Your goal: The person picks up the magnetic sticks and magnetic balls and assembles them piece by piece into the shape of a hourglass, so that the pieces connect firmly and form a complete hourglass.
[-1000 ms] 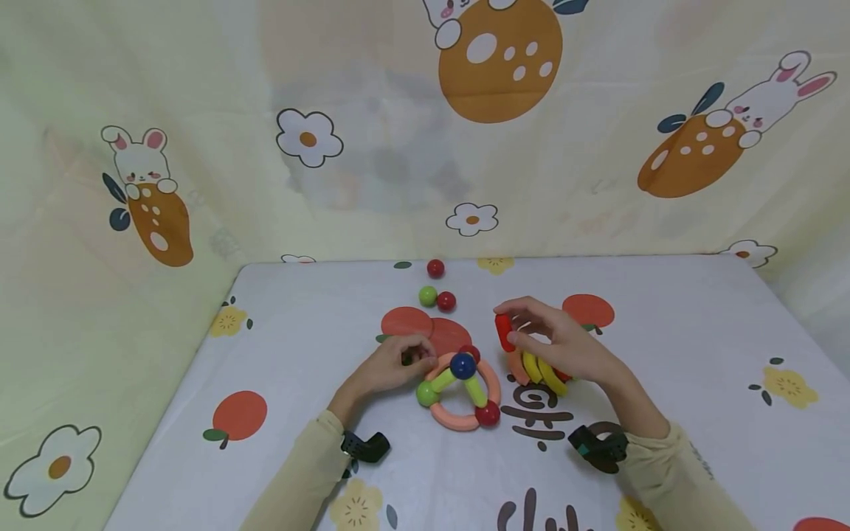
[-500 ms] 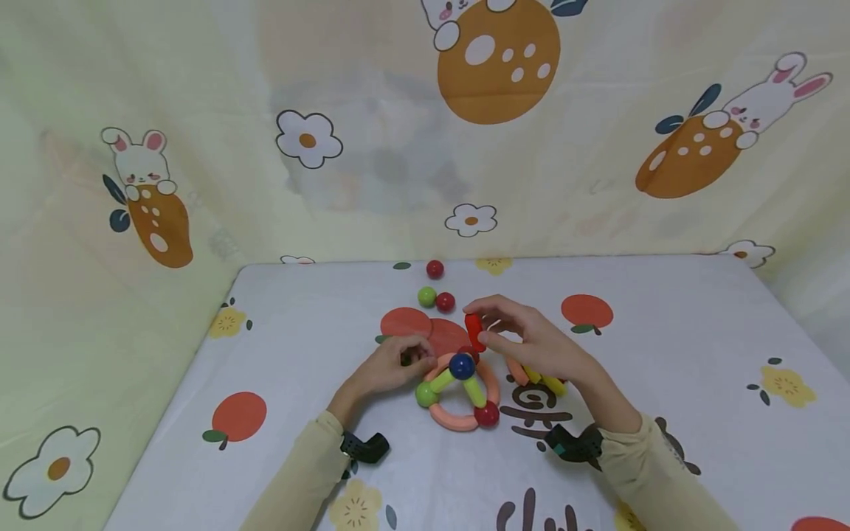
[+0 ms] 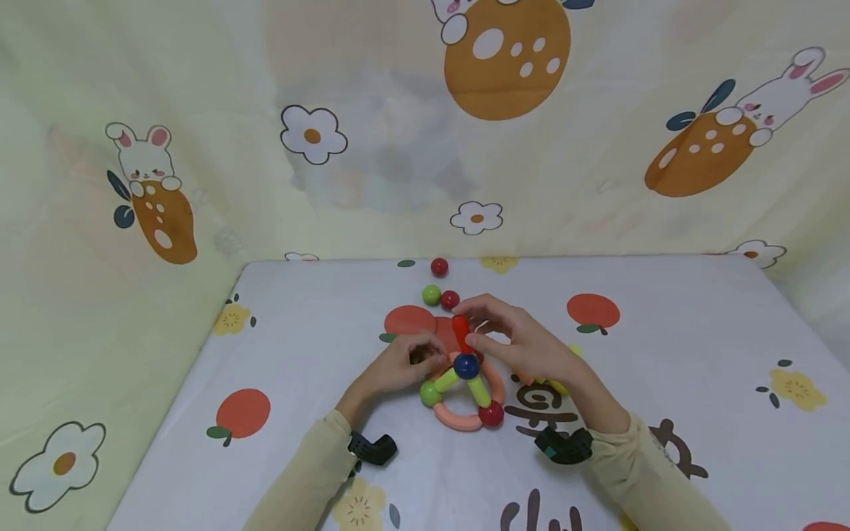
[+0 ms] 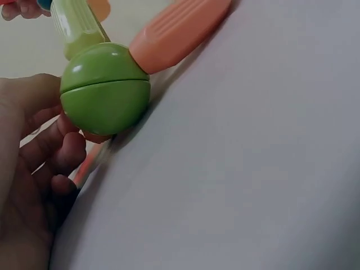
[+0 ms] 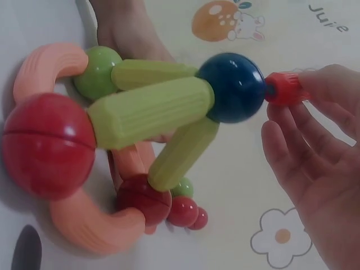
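Note:
A magnetic ball-and-stick frame stands on the table. Its base is a ring of curved orange sticks (image 3: 458, 420) joined by a green ball (image 3: 431, 393) and two red balls (image 5: 49, 146). Three yellow-green sticks (image 5: 154, 111) lean up to a dark blue ball (image 3: 467, 366) at the top. Between thumb and fingers, my right hand (image 3: 521, 343) pinches a red stick (image 3: 460, 332), held upright with its lower end against the blue ball. My left hand (image 3: 403, 365) holds the ring beside the green ball; its fingertips are partly hidden behind that ball in the left wrist view.
Behind the frame lie two loose red balls (image 3: 439, 267) and a loose green ball (image 3: 432, 295). Yellow and orange sticks (image 3: 554, 385) lie to the right, partly covered by my right forearm. A printed cloth covers the table (image 3: 319, 310) and hangs behind it.
My right hand has carried the red stick leftward from above the loose sticks to the top of the blue ball. My left hand has stayed at the ring.

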`<state>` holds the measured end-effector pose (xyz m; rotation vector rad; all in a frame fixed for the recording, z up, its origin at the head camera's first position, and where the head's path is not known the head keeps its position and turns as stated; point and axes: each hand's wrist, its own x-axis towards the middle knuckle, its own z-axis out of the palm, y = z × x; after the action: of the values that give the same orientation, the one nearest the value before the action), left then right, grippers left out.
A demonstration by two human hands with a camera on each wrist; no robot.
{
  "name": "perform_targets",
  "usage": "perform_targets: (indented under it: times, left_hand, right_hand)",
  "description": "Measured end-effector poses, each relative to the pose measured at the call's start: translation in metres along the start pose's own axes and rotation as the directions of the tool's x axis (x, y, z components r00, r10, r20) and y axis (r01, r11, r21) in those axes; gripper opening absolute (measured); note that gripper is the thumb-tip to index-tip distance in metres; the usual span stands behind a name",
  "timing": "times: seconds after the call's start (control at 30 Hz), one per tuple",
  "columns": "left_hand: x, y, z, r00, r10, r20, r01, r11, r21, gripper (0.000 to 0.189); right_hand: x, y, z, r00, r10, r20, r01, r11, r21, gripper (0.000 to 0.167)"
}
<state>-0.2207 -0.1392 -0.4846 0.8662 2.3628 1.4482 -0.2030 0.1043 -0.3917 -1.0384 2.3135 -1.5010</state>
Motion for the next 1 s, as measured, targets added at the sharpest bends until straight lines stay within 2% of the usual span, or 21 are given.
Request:
perform_targets:
  times: [0.13, 0.37, 0.5, 0.77, 1.0]
  left_hand:
    - [0.0, 0.006, 0.001, 1.0, -0.01, 0.002, 0.01, 1.0, 0.011, 0.012]
    - [-0.005, 0.033, -0.005, 0.999, 0.012, 0.03, -0.012, 1.0, -0.004, 0.012]
    - [-0.007, 0.035, -0.005, 1.0, 0.0, 0.021, 0.0, 1.0, -0.007, 0.01]
    - [-0.008, 0.029, -0.003, 1.0, -0.028, 0.014, 0.028, 1.0, 0.003, 0.013]
    - [-0.008, 0.036, -0.005, 1.0, -0.021, 0.023, 0.021, 1.0, 0.008, 0.014]
  right_hand:
    - [0.002, -0.002, 0.003, 1.0, -0.007, 0.023, 0.007, 1.0, -0.007, 0.037]
    - [0.003, -0.001, 0.006, 0.999, -0.019, 0.045, 0.019, 1.0, 0.005, 0.036]
    - [0.003, 0.0, 0.008, 0.998, -0.027, 0.054, 0.027, 1.0, 0.009, 0.037]
    - [0.001, 0.004, 0.011, 0.996, -0.019, 0.086, 0.015, 0.999, 0.051, 0.036]
    - [0.001, 0.007, 0.014, 0.997, -0.022, 0.077, 0.019, 0.999, 0.041, 0.036]
